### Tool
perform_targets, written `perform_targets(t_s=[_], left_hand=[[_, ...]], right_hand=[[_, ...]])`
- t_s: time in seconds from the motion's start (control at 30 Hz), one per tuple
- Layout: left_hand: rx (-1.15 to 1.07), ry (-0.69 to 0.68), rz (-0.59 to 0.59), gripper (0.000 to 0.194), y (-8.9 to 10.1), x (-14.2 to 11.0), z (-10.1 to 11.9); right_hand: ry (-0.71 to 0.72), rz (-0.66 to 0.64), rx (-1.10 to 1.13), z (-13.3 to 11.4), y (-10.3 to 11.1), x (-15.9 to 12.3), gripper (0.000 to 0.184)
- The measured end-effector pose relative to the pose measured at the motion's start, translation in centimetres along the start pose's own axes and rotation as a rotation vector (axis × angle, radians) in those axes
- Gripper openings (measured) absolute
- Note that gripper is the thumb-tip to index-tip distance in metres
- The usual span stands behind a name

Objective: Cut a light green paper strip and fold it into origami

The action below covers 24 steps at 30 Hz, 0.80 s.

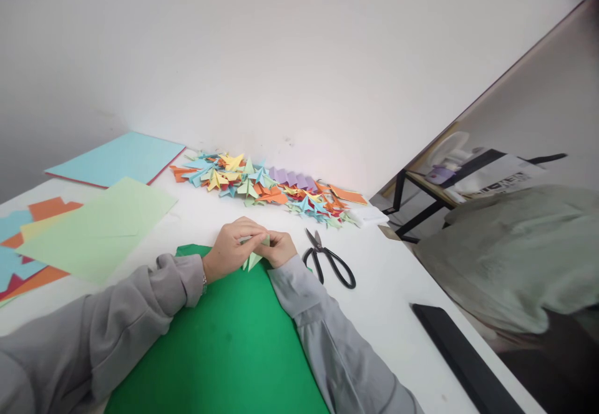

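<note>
A small piece of folded pale green paper [253,261] is pinched between my two hands, above the far end of a green sheet [224,345]. My left hand [234,248] grips it from the left, fingers bent over its top. From the right, my right hand [279,248] holds it with thumb and fingers pressed together. Part of the paper is hidden behind the fingers. Black-handled scissors [327,255] lie just right of my right hand, blades partly apart and pointing away.
Many folded paper shapes [262,183] in several colours are heaped along the wall. To the left lie a large pale green sheet [107,220], a blue sheet [116,158] and coloured scraps [28,226]. A black bar [458,351] rests near the right edge. A person's sleeve [515,251] is beyond it.
</note>
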State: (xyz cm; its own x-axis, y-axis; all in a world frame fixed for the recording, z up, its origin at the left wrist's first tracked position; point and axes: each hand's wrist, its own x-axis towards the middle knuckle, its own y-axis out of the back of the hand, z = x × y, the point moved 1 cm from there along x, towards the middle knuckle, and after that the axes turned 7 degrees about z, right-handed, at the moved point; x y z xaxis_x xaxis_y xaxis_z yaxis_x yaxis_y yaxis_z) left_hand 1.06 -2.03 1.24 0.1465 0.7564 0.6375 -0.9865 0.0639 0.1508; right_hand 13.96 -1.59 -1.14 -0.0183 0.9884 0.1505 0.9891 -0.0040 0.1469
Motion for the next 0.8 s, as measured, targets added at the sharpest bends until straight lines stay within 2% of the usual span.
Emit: perform_targets(t_s=[0.13, 0.27, 0.5, 0.63, 0.8], left_hand=[[0.052, -0.002, 0.018, 0.015, 0.1, 0.0, -0.1], [-0.011, 0.097, 0.039, 0.019, 0.3, 0.1, -0.2], [-0.067, 0.206, -0.014, 0.018, -0.1, 0.1, -0.8], [-0.133, 0.253, -0.002, 0.016, -0.2, 0.1, -1.1], [-0.169, 0.283, 0.104, 0.013, 0.0, 0.4, -1.3]], right_hand=[[0.006, 0.009, -0.039, -0.1, -0.3, -0.1, 0.027], [-0.024, 0.045, 0.008, -0.3, -0.4, -0.3, 0.025], [-0.252, 0.198, 0.208, 0.4, 0.4, 0.0, 0.031], [-0.245, 0.173, 0.266, 0.9, 0.6, 0.2, 0.028], [-0.203, 0.111, 0.507, 0.8, 0.6, 0.6, 0.025]])
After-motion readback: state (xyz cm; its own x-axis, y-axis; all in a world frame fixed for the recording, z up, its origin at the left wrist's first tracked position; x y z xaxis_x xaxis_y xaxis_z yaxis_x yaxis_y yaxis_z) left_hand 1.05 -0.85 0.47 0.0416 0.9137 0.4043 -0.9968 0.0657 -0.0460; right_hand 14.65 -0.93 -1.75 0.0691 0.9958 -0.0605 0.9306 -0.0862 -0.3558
